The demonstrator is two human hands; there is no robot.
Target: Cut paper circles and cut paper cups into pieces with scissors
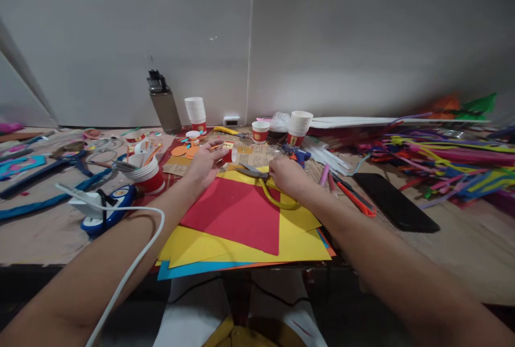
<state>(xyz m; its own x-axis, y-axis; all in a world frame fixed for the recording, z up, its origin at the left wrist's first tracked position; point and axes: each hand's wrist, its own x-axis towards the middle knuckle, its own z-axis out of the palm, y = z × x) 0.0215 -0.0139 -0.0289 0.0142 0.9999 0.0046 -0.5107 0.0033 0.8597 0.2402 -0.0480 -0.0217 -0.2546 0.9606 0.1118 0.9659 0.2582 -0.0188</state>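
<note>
My left hand [207,163] holds a small red and white paper cup piece [229,152] between thumb and fingers, above the far edge of the coloured sheets. To its right, my right hand [286,175] is closed beside yellow-handled scissors [280,200], whose dark blades point left toward the cup piece. What its fingers grip is hidden from this side. Beneath the hands a red sheet [241,210] lies on yellow sheets [201,248], with blue and orange edges showing below.
Cup stacks [195,111] [300,124] and a bottle [166,105] stand at the back. A black phone [396,202] and pipe cleaners [454,159] lie right. At left are a cup of tools [148,176], a blue power strip [120,207] and a white cable [155,234].
</note>
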